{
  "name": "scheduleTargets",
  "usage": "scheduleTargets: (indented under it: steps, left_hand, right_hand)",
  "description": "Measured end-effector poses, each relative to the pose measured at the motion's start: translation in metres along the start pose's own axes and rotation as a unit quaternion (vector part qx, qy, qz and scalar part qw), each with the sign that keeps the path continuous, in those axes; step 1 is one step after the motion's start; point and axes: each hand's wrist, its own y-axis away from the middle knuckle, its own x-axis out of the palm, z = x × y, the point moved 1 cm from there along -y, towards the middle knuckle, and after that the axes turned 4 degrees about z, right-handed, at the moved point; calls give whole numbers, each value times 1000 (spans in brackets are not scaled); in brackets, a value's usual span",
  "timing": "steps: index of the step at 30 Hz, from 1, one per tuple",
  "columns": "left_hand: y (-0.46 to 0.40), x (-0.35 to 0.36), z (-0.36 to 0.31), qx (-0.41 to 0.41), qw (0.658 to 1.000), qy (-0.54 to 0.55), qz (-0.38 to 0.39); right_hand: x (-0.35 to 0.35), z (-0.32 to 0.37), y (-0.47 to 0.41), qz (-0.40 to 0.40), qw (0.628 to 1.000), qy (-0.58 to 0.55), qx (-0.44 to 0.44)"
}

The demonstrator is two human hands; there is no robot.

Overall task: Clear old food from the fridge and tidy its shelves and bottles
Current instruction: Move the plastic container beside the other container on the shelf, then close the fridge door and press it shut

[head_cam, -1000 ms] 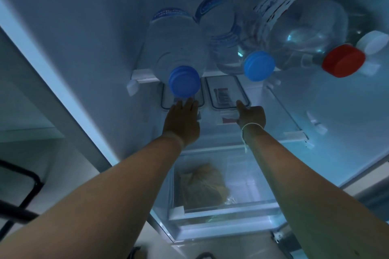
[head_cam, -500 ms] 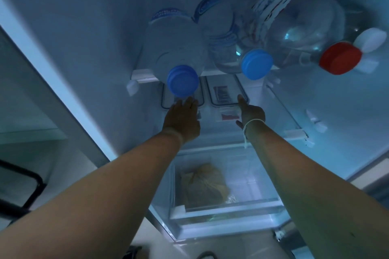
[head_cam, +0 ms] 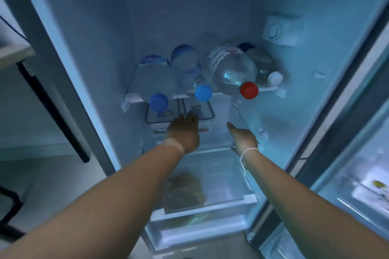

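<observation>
Several clear plastic bottles lie on their sides on the fridge's upper shelf [head_cam: 134, 97], caps toward me: a blue-capped bottle [head_cam: 154, 82] at left, a second blue-capped bottle [head_cam: 190, 69], a large red-capped bottle [head_cam: 231, 71] and a white-capped one [head_cam: 267, 69] at right. Below them, two clear lidded containers [head_cam: 202, 111] sit on the middle shelf. My left hand [head_cam: 185, 130] reaches in flat, fingers apart, over those containers, holding nothing. My right hand [head_cam: 244, 135] hovers open to their right, a white string on its wrist.
A brownish bag [head_cam: 185, 189] lies in the clear bottom drawer [head_cam: 210, 206]. The fridge's light and control unit [head_cam: 280, 31] sits on the back right wall. The open door [head_cam: 362, 174] with its shelves stands at right. A dark frame [head_cam: 52, 111] stands left of the fridge.
The view has pulled back and tilted up, showing more of the fridge interior. Both hands have drawn slightly apart, the right one moving away from the containers toward the right.
</observation>
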Motion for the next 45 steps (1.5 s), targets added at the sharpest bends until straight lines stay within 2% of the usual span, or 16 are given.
scheduleTargets:
  steps: [7, 14, 30, 37, 41, 45]
  left_hand:
    - [55, -56, -44, 31, 999, -12, -41]
    - [124, -92, -85, 66, 996, -15, -50]
    - [222, -170, -194, 214, 965, 5, -152]
    - [246, -172, -257, 299, 940, -11, -164]
    - [259, -174, -296, 342, 928, 1, -146]
    - [270, -170, -321, 379, 916, 14, -133]
  right_hand:
    - [-78, 29, 78, -5, 999, -14, -48]
    - [-143, 45, 164, -10, 994, 56, -97]
    - [-249, 70, 304, -75, 951, 177, -242]
    - [-316, 75, 349, -162, 918, 229, -281]
    - [-360, 77, 372, -227, 894, 282, -263]
    - [-394, 81, 381, -273, 854, 371, -240]
